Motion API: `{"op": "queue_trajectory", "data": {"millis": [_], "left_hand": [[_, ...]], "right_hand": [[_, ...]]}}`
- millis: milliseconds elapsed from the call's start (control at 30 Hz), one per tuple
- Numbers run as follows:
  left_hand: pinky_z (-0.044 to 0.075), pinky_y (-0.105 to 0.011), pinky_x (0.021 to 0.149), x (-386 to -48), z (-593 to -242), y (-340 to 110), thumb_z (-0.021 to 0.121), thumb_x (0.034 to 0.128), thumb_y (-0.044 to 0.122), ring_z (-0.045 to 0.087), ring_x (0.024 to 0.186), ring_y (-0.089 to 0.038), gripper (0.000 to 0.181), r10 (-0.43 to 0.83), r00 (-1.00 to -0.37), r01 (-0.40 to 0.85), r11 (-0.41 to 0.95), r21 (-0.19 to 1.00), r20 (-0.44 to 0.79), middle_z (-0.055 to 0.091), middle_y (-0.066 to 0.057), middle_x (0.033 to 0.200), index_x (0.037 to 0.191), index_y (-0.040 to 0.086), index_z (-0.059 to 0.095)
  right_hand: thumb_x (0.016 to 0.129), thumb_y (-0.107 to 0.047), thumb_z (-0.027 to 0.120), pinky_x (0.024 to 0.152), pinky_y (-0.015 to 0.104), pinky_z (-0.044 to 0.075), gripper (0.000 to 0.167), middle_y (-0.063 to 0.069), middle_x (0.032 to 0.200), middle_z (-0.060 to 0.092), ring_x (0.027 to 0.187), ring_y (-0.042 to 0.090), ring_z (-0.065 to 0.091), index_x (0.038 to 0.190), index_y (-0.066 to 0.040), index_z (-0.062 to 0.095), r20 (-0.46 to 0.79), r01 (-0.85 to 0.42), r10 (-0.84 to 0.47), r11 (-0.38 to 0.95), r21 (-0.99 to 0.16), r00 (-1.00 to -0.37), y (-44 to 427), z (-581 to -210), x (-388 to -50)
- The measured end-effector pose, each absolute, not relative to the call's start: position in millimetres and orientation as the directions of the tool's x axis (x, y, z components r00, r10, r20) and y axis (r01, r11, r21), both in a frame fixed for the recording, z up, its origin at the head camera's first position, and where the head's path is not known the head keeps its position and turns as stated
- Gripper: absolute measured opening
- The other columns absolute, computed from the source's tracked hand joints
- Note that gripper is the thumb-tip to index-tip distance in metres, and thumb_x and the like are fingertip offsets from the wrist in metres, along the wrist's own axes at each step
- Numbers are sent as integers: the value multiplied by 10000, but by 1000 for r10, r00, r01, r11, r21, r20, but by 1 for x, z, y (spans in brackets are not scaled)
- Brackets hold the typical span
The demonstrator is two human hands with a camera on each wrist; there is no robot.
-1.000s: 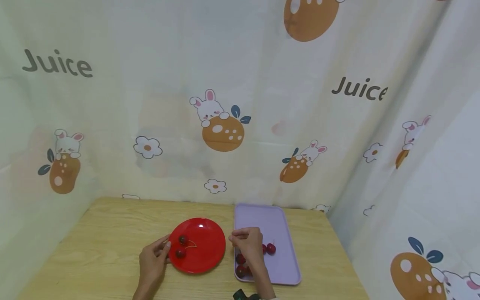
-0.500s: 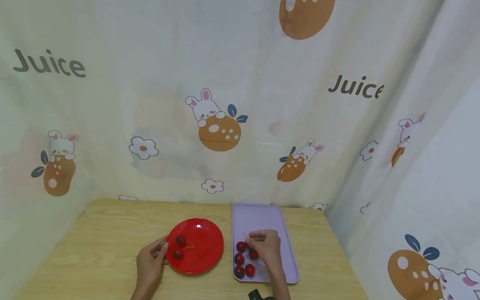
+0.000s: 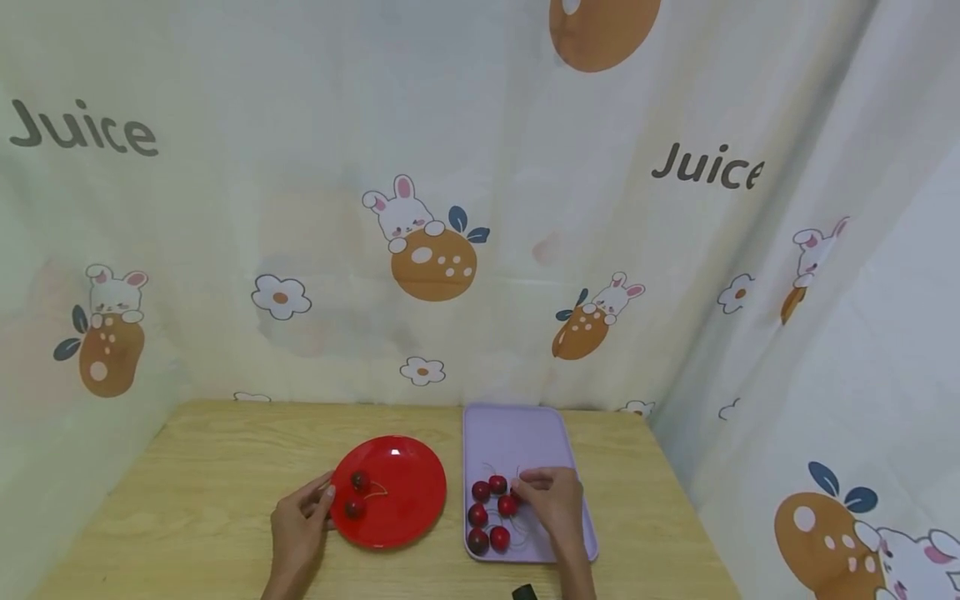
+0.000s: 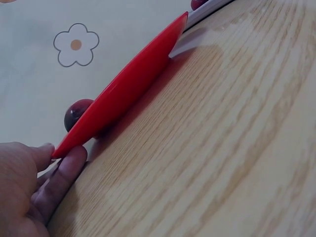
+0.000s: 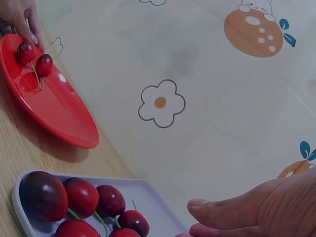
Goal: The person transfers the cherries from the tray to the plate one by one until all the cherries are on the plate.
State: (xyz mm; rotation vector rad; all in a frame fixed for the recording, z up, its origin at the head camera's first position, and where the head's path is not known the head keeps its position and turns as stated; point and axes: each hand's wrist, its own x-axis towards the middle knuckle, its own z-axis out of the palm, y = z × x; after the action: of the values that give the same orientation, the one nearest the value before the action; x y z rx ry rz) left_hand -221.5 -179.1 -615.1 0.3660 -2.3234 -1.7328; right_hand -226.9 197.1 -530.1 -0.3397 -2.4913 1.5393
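Observation:
My left hand pinches the left rim of a red plate, thumb above and fingers beneath. In the left wrist view that side of the plate looks tilted off the table. Two dark cherries with joined stems lie on the plate. Over the lilac tray, my right hand has its thumb and fingertips down beside a cherry partly hidden by them. Whether they grip it cannot be made out; the right wrist view cuts off the lower fingertips. Several more cherries lie along the tray's left side.
The tray stands right of the plate on a pale wooden table. A printed curtain hangs behind the table and down both sides. A small black object shows at the bottom edge near my right forearm.
My right hand has moved right, from the gap between plate and tray to above the tray's middle, uncovering cherries. The left hand keeps hold of the plate. The head view has shifted slightly.

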Motion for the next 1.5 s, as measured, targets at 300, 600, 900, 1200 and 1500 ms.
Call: {"op": "queue_trajectory", "data": {"millis": [300, 600, 900, 1200, 1500], "left_hand": [[694, -259, 629, -220, -619, -178, 674, 1076, 41, 727, 730, -91, 367, -330, -944, -66, 260, 963, 24, 775, -285, 1213, 1442, 18, 696], [695, -264, 624, -220, -616, -181, 669, 1080, 37, 734, 713, -93, 357, -323, -945, -41, 252, 967, 44, 772, -304, 1208, 1433, -5, 694], [688, -256, 607, -222, -616, -182, 669, 1086, 57, 744, 705, -104, 352, -327, -944, -51, 285, 957, 47, 773, -302, 1192, 1433, 10, 700], [687, -249, 613, -222, -616, -183, 657, 1095, 68, 747, 725, -104, 362, -303, -952, -53, 292, 955, 40, 764, -309, 1215, 1449, -6, 680], [680, -243, 597, -222, -617, -180, 669, 1086, 58, 730, 686, -106, 362, -307, -950, -44, 292, 956, 50, 773, -300, 1201, 1442, -4, 687]], "right_hand": [[813, -104, 943, 767, 343, 609, 206, 177, 871, 824, 780, 203, 756, 908, 30, 819, 30, 151, 320, 526, -837, -947, 207, -534, -218], [816, -248, 966, 584, 289, 499, 259, 150, 779, 784, 680, 213, 654, 815, -31, 824, 43, 150, 308, 576, -804, -951, 227, -576, -229], [826, -309, 963, 640, 293, 515, 285, 40, 617, 742, 678, 195, 667, 757, -73, 818, -62, 245, 310, 597, -764, -949, 236, -591, -230], [893, -181, 901, 584, 236, 487, 212, 88, 620, 754, 586, 151, 705, 823, 1, 819, -142, 276, 276, 542, -794, -951, 216, -552, -201], [899, -30, 858, 476, 195, 594, 156, 129, 643, 763, 513, 94, 696, 889, 112, 796, -183, 243, 212, 307, -920, -960, 217, -563, -199]]}}
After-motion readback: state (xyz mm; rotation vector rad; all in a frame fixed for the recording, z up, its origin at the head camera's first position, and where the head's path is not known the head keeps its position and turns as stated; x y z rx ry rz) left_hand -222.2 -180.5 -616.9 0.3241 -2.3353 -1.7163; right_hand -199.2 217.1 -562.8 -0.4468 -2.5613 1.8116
